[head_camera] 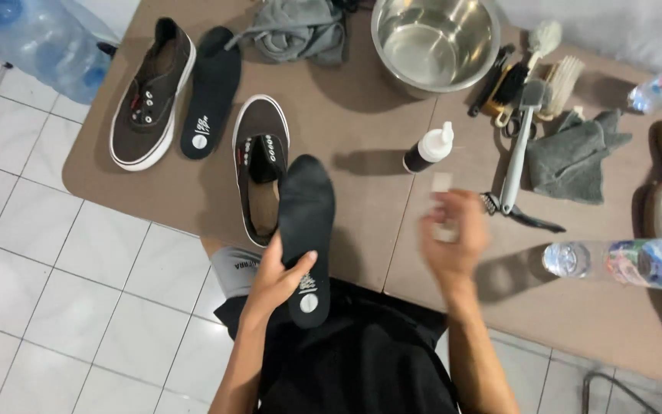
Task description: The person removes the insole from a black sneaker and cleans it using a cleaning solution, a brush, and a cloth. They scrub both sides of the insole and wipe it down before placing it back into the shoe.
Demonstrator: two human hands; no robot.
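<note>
Insole (306, 230), black and long, is lying in the grasp of the left hand (277, 280), which is cupping its heel end from below with the thumb pressing across the top; the toe end is pointing away over the edge of the brown table (362, 192). The right hand (453, 238) is hovering above the tabletop, blurred, fingers loosely curled; whether it is pinching anything I cannot tell. Just beside the held insole, a dark slip-on shoe (260, 165) is resting on the table, its opening facing up. Farther left, a second shoe (152, 96) and another insole (210, 92) are lying side by side. Ahead of the right hand, a small dark bottle (427, 149) with a white cap is standing, a long-handled brush (516, 157) near it, a steel bowl (434, 42) beyond.
</note>
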